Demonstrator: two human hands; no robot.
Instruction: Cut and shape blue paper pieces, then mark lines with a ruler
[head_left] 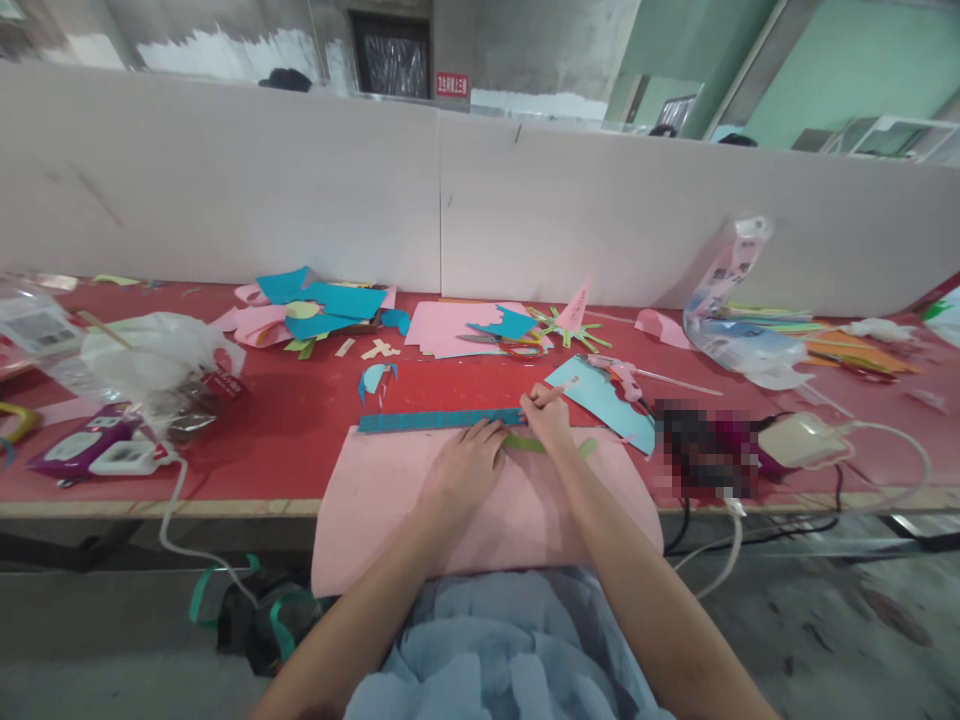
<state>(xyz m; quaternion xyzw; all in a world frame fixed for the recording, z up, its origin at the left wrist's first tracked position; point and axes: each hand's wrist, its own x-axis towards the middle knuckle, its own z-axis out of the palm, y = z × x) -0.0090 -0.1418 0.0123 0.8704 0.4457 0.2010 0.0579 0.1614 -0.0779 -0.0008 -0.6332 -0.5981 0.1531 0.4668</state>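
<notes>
A large sheet of pink paper (375,510) lies over the table's front edge and hangs towards my lap. Along its far edge rests a blue ruler (420,421). My left hand (472,460) lies flat on the sheet, its fingertips touching the ruler's lower edge. At the ruler's right end, my right hand (547,418) pinches a slim pink pen (562,388), whose tip is hidden by the fingers. A green paper strip (525,444) sits between my hands, partly under the right wrist.
Scissors (521,346), a pink cone (576,308) and paper scraps (330,308) lie towards the white partition (300,180). A pink glue gun (624,378) and light blue paper (604,405) are to the right. White cables (180,500) hang over the front edge.
</notes>
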